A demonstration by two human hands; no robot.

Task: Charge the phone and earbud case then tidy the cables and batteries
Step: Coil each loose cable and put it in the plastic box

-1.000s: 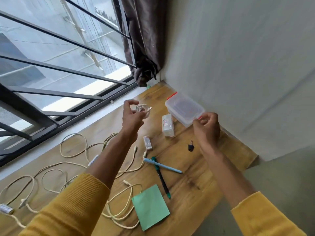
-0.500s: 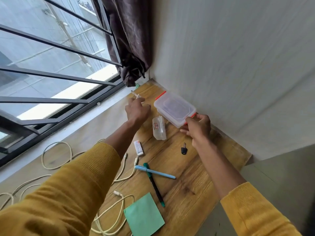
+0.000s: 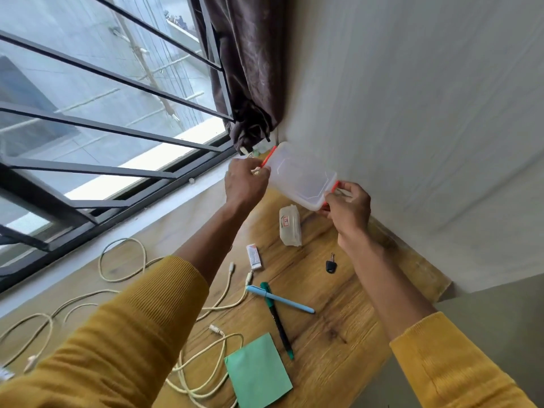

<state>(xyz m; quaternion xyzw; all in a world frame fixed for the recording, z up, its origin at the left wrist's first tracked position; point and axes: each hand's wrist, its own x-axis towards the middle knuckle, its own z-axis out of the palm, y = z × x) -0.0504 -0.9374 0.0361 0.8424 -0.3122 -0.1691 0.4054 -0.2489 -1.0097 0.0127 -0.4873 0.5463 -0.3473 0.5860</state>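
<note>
Clear lidded container (image 3: 300,175) now lifted off worktop (image 3: 338,304); right hand (image 3: 348,209) pinches its red clip, left hand (image 3: 245,182) grips coiled cable against its other end.

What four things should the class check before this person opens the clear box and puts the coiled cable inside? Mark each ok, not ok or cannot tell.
1. Box held at both ends: ok. The right hand grips the orange clip, and the left hand is against the other end of the clear plastic box.
2. Lid open: not ok, it looks shut.
3. Cable coil secure: cannot tell; only a small pale piece shows in the left hand.
4. Landing spot free: ok, bare wooden desk lies below, between the small clear case and the key.
</note>
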